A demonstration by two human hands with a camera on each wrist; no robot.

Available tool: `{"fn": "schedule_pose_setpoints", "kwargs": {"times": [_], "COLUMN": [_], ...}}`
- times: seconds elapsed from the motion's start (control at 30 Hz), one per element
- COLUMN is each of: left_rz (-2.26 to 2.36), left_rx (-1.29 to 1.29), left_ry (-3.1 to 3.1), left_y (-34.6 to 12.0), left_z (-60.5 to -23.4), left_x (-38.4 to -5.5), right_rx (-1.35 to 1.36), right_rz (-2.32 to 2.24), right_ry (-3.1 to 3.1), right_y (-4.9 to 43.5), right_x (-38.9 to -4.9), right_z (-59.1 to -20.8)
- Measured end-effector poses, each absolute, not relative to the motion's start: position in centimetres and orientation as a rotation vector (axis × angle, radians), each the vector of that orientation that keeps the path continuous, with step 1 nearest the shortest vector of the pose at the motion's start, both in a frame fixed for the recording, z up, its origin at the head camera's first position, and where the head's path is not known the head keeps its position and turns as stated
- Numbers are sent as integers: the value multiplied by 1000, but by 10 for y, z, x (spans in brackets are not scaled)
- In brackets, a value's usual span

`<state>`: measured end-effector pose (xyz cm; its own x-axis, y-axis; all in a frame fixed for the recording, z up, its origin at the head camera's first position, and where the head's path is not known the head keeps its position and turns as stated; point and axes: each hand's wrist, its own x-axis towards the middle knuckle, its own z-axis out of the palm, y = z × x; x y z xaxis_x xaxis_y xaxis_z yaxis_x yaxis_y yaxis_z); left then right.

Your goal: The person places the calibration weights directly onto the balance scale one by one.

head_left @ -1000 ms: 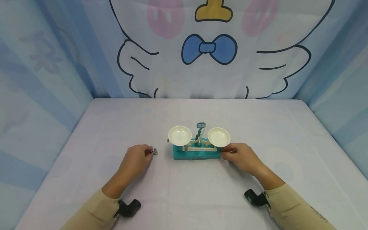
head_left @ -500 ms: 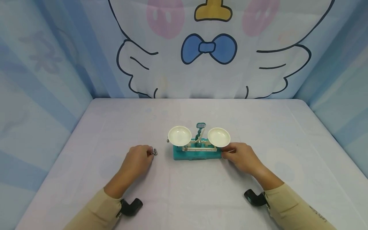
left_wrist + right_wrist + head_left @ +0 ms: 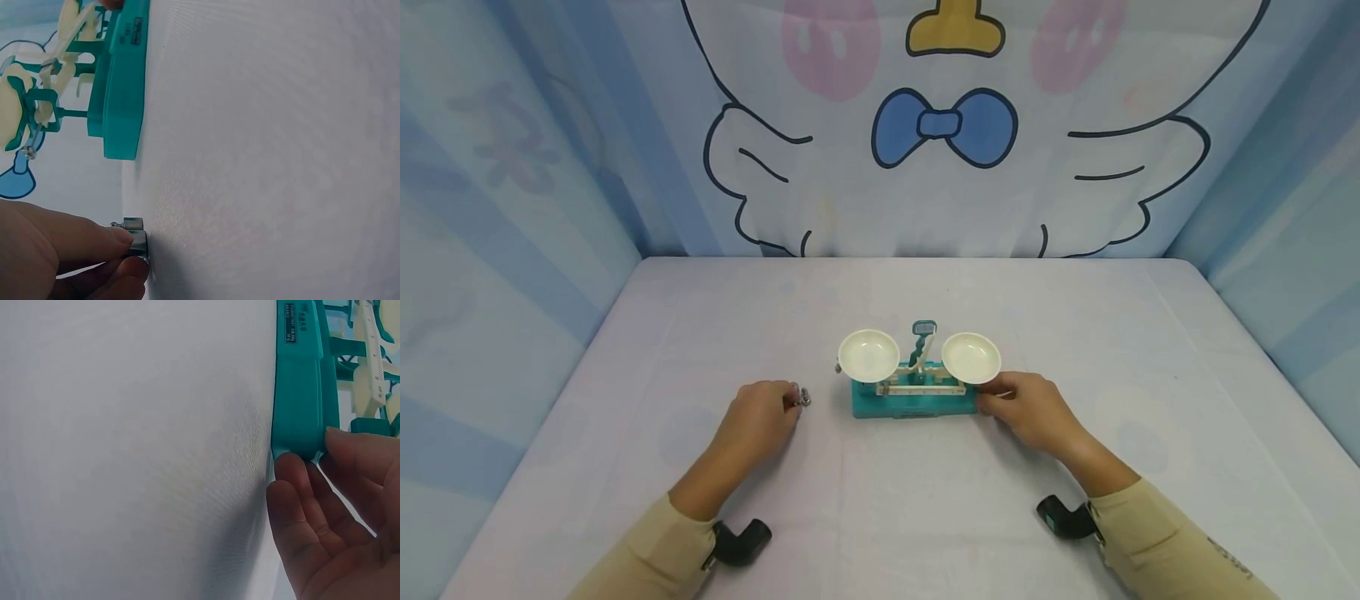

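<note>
A green balance scale [image 3: 913,406] stands on the table, with a cream left pan [image 3: 868,356] and a cream right pan [image 3: 972,358], neither holding anything. My right hand [image 3: 1030,408] grips the right end of its base; in the right wrist view the thumb [image 3: 350,447] lies on the base's upper edge and fingertips touch its end. Left of the scale, my left hand [image 3: 760,417] pinches a small shiny metal weight [image 3: 139,244] low over the tabletop. Beside it is another small knobbed weight [image 3: 133,223]. The left fingers partly hide the pinched one.
A pale cloth covers the table [image 3: 910,517]. Behind it hangs a printed curtain [image 3: 955,200], and blue curtains line both sides. Black wrist cameras sit under the left sleeve [image 3: 643,550] and the right sleeve [image 3: 1172,542].
My left hand has shifted very slightly, still pinching the weight. The right hand and the scale stay where they were.
</note>
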<state>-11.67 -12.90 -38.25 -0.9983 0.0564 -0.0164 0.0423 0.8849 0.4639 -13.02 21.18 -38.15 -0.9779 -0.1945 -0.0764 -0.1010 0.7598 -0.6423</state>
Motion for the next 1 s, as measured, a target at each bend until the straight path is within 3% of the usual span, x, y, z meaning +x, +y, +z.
{"fn": "schedule_pose_setpoints", "kwargs": {"times": [0.6,1.0], "left_rz": [743,751], "left_rx": [85,74], "left_ry": [3016,3014], "left_y": [-130,-130], "left_z": [-382,-385], "left_x": [-117,-119], "right_rx": [-3,-7], "right_rz": [-1445,-1552], "right_ry": [2424,2304], "right_y": [214,216], "right_x": [-137,-142], "right_z": [-388,-389]}}
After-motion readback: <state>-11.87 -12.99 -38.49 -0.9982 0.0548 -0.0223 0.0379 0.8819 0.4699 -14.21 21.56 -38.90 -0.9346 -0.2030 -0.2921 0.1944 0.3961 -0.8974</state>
